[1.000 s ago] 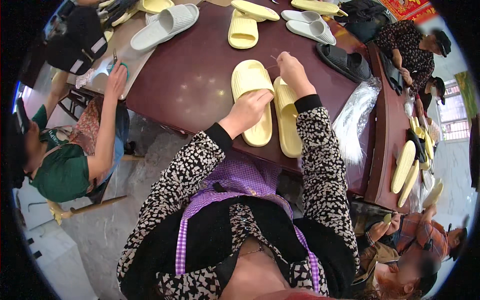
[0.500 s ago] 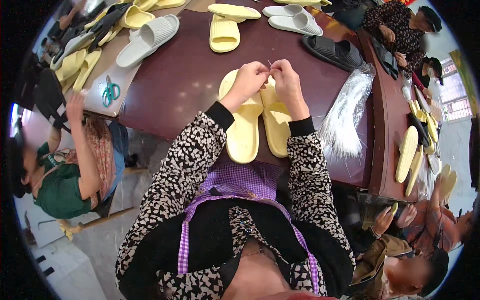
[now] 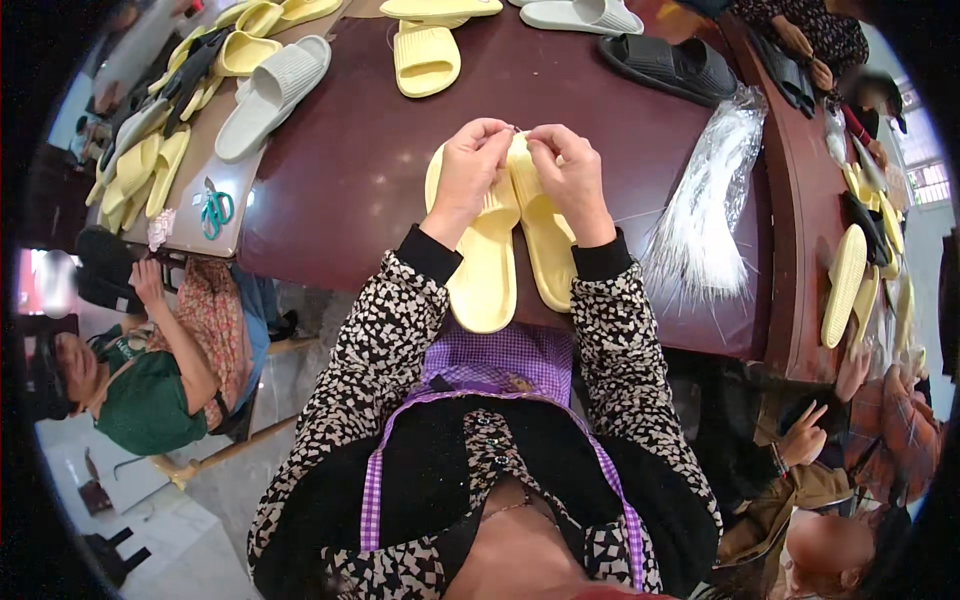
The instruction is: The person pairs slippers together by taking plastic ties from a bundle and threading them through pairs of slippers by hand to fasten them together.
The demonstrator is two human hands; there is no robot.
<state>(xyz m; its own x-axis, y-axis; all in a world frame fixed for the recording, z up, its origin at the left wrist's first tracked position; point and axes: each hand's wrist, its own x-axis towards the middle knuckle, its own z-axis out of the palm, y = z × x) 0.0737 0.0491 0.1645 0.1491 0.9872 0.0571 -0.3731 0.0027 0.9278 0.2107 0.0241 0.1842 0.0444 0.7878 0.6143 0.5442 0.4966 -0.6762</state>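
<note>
Two yellow slippers lie side by side on the table in front of me, a left slipper (image 3: 485, 275) and a right slipper (image 3: 547, 255). Over their far ends, my left hand (image 3: 472, 175) and my right hand (image 3: 570, 172) meet with fingertips pinched. A thin whitish strand shows faintly between the fingertips; most of it is hidden. Both hands are closed, and they partly cover the slippers. To the right of them lies a clear plastic bag (image 3: 722, 160) with a bundle of thin white strands (image 3: 695, 255) fanning out.
The dark red table (image 3: 340, 170) carries another yellow slipper (image 3: 427, 62), a grey slipper (image 3: 272, 98) and a black pair (image 3: 672, 68) farther off. Green-handled scissors (image 3: 215, 212) lie at the left. Co-workers sit on both sides, one in a green top (image 3: 150, 400).
My hands stay pinched together and have shifted slightly left in the picture, the right hand tilting inward. The surroundings have swung a little with the head; the person at the left has lowered an arm.
</note>
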